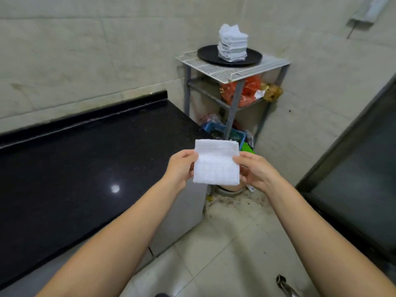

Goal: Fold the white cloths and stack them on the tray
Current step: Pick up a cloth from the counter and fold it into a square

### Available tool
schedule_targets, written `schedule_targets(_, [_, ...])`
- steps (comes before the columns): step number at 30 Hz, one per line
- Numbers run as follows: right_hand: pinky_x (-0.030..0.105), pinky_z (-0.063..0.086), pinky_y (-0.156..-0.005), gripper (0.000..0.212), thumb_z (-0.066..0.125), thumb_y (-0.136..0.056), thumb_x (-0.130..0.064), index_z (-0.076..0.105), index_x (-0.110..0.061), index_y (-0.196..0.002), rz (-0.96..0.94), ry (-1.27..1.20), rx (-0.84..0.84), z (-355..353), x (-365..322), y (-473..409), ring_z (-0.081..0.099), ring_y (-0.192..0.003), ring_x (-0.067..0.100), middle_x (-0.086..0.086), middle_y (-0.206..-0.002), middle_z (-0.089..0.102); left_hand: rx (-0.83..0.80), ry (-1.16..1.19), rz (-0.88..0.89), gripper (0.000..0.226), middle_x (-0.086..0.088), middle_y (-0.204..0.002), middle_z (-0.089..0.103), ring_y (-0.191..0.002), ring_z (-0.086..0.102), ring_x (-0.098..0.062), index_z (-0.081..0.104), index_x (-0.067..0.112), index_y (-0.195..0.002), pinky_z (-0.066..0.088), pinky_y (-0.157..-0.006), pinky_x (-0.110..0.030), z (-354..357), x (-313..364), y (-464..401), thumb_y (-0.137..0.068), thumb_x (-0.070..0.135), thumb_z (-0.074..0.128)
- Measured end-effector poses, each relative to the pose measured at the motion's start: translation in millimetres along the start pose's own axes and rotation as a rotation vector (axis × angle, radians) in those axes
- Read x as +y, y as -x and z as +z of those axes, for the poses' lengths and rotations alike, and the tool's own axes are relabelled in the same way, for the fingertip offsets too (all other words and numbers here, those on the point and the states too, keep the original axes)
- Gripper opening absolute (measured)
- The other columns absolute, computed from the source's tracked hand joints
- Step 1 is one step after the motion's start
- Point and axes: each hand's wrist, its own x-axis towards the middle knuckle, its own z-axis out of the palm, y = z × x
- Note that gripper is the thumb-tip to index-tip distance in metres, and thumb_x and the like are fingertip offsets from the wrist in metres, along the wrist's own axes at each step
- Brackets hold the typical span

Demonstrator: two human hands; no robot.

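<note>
cloth: a white folded square held up in the air between both hands, off the worktop's right end and above the floor; its upper flap is folded down over the front.
left hand: pinches the cloth's left edge, thumb on the front face, the other fingers curled behind it.
right hand: pinches the cloth's right edge, thumb on the front, fingers behind.
stack: folded white cloths piled near the middle of the tray, the top one rumpled; well apart from the held cloth, beyond it.
tray: round and black, on the rack's top shelf, toward its back.
rack: grey frame with a white wire top, in the wall corner just past the worktop's right end; orange bags on its middle shelf, blue crates below.
worktop: black and glossy, left of the hands, its back edge against the tiled wall.
</note>
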Motion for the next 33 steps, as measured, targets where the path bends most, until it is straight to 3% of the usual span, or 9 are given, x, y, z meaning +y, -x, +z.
schedule_targets(5, [0.031,0.055,-0.070,0.011,0.054,-0.094,-0.007,0.063,-0.014,-0.092,-0.049,0.031,0.016,-35,-47,-65,0.062,-0.080,0.016,0.003,-0.092,0.066,0.049,-0.056,0.159,0.016,-0.012,-0.102,0.065,-0.086,0.062,-0.022,0.064,0.008,-0.102,0.051,-0.066,-0.032,59,30,-57,-0.094,0.012,0.050])
schedule_targets(9, [0.030,0.056,-0.067,0.013,0.054,-0.094,-0.008,0.064,-0.016,-0.091,-0.128,0.059,-0.006,-44,-99,-140,0.063,-0.080,0.015,0.002,-0.090,0.067,0.116,-0.099,0.280,0.015,-0.013,-0.103,0.064,-0.093,0.062,-0.025,0.062,0.009,-0.099,0.053,-0.078,-0.041,91,63,-124,-0.095,0.015,0.049])
schedule_targets(12, [0.034,0.056,-0.073,0.011,0.056,-0.093,-0.009,0.065,-0.014,-0.095,-0.209,0.072,-0.023,-43,-152,-203,0.064,-0.088,0.018,0.004,-0.097,0.069,0.142,-0.100,0.391,0.014,-0.011,-0.094,0.061,-0.082,0.058,-0.021,0.060,0.009,-0.097,0.049,-0.068,-0.034,116,103,-187,-0.095,0.017,0.049])
schedule_targets(16, [0.024,0.052,-0.054,0.012,0.054,-0.094,-0.008,0.064,-0.012,-0.089,-0.290,0.093,-0.017,-41,-231,-268,0.065,-0.062,0.011,0.002,-0.079,0.068,0.151,-0.148,0.483,0.014,-0.008,-0.081,0.055,-0.073,0.051,-0.020,0.056,0.016,-0.079,0.040,-0.062,-0.030,149,172,-270,-0.092,0.016,0.053])
schedule_targets(20, [0.025,0.052,-0.060,0.014,0.055,-0.094,-0.010,0.064,-0.011,-0.104,-0.372,0.158,-0.012,-53,-296,-325,0.063,-0.076,0.012,0.002,-0.091,0.067,0.096,-0.184,0.492,0.021,-0.008,-0.075,0.054,-0.065,0.050,-0.019,0.053,0.018,-0.072,0.042,-0.054,-0.027,177,224,-333,-0.092,0.013,0.055])
schedule_targets(23, [0.019,0.050,-0.051,0.015,0.053,-0.095,-0.011,0.062,-0.010,-0.107,-0.401,0.232,-0.047,-61,-340,-370,0.060,-0.073,0.012,0.002,-0.087,0.065,0.030,-0.174,0.466,0.016,-0.006,-0.070,0.054,-0.055,0.050,-0.015,0.053,0.013,-0.077,0.043,-0.041,-0.021,195,256,-372,-0.094,0.010,0.053])
schedule_targets(27, [0.023,0.054,-0.053,0.007,0.056,-0.094,-0.013,0.061,-0.017,-0.090,-0.426,0.324,-0.089,-61,-408,-440,0.062,-0.072,0.013,0.002,-0.086,0.065,0.080,-0.169,0.475,0.015,-0.007,-0.076,0.054,-0.058,0.052,-0.014,0.051,0.013,-0.080,0.045,-0.040,-0.018,220,305,-429,-0.094,0.013,0.053])
schedule_targets(33, [0.012,0.044,-0.039,0.017,0.057,-0.093,-0.010,0.056,-0.018,-0.078,-0.515,0.457,-0.198,-50,-490,-540,0.055,-0.057,0.009,0.002,-0.074,0.058,0.229,-0.107,0.459,0.024,-0.007,-0.067,0.051,-0.046,0.051,-0.011,0.044,0.013,-0.072,0.044,-0.037,-0.016,252,360,-509,-0.094,0.010,0.054])
